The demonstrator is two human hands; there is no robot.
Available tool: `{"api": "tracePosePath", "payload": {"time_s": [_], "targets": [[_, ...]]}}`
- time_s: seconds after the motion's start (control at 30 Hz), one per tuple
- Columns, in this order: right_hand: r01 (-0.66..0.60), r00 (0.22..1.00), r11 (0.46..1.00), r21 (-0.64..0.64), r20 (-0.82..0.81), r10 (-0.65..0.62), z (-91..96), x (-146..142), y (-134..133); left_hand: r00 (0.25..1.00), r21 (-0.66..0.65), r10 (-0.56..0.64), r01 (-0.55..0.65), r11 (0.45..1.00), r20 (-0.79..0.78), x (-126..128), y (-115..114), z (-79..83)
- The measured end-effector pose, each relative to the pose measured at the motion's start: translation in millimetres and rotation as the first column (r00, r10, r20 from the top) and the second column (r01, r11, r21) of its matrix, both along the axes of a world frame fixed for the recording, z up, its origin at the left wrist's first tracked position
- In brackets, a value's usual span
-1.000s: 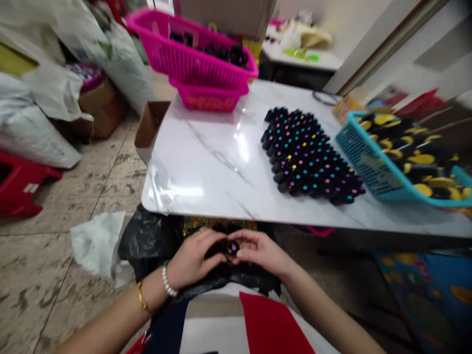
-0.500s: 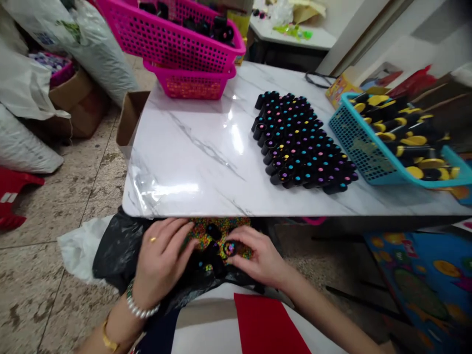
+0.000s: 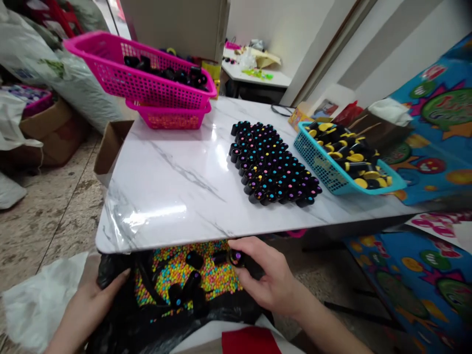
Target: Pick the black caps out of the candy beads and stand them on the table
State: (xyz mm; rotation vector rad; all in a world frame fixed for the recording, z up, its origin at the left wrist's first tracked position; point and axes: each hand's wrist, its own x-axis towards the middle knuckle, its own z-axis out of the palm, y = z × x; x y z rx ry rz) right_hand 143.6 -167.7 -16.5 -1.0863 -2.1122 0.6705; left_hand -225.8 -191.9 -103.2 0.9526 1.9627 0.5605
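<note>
My right hand (image 3: pixel 267 278) pinches a small black cylindrical container (image 3: pixel 237 257) between thumb and fingers; something purple shows at its end. Below it, a black plastic bag (image 3: pixel 236 307) lies open on my lap, holding many tiny multicoloured beads (image 3: pixel 167 275), candy-like in look. Several more black containers (image 3: pixel 194 259) lie loose on the beads. My left hand (image 3: pixel 94 300) grips the bag's left edge, the thumb on top and the other fingers mostly hidden by the plastic.
On the marbled white table (image 3: pixel 173 191), many black containers (image 3: pixel 275 162) stand in a tight block with coloured dots on top. A blue basket (image 3: pixel 324 167) holds black-and-yellow pieces. Stacked pink baskets (image 3: pixel 147 91) stand at the back left. A cardboard box (image 3: pixel 110 145) is beside the table.
My left hand has moved left, away from the beads, onto the bag's edge, uncovering more beads. My right hand still holds a black container. The view has shifted upward and right.
</note>
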Motion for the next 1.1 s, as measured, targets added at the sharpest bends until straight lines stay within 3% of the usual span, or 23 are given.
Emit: {"api": "tracePosePath", "payload": {"time_s": [0.1, 0.2, 0.37, 0.53, 0.67, 0.77, 0.87, 0.97, 1.1], "targets": [[-0.007, 0.995, 0.983, 0.185, 0.099, -0.012, 2.1, 2, 16, 0.938, -0.174, 0.139, -0.087, 0.981, 0.316, 0, 3, -6.2], [0.022, 0.984, 0.955, 0.296, 0.164, -0.073, 0.1, 2, 35, 0.931, -0.109, 0.158, -0.129, 0.986, 0.329, 10, -2, 0.6], [0.068, 0.967, 0.966, 0.248, 0.223, -0.125, 4.6, -4, 54, 0.878, -0.159, 0.229, -0.177, 0.971, 0.421, 14, -11, 5.4], [-0.087, 0.92, 0.981, 0.175, 0.393, 0.012, 30.8, -6, 84, 0.91, -0.081, 0.187, -0.169, 0.982, 0.369, 6, -11, -11.6], [-0.167, 0.895, 0.966, 0.195, 0.442, 0.065, 61.0, -4, 153, 0.931, 0.04, 0.113, -0.135, 0.99, 0.348, 3, -4, -22.4], [-0.061, 0.829, 0.967, 0.247, 0.552, -0.089, 78.1, -9, 223, 0.944, 0.152, 0.057, -0.112, 0.982, 0.325, 5, -1, -26.0], [0.048, 0.73, 0.962, 0.267, 0.648, -0.216, 79.8, -19, 283, 0.945, 0.213, 0.046, -0.121, 0.97, 0.324, 8, -1, -26.3], [0.093, 0.678, 0.959, 0.266, 0.689, -0.257, 70.8, -27, 319, 0.938, 0.19, 0.06, -0.131, 0.973, 0.342, 9, 1, -23.6], [0.1, 0.641, 0.965, 0.243, 0.726, -0.25, 69.6, -31, 333, 0.944, 0.167, 0.039, -0.099, 0.981, 0.328, 6, 5, -14.9]]}}
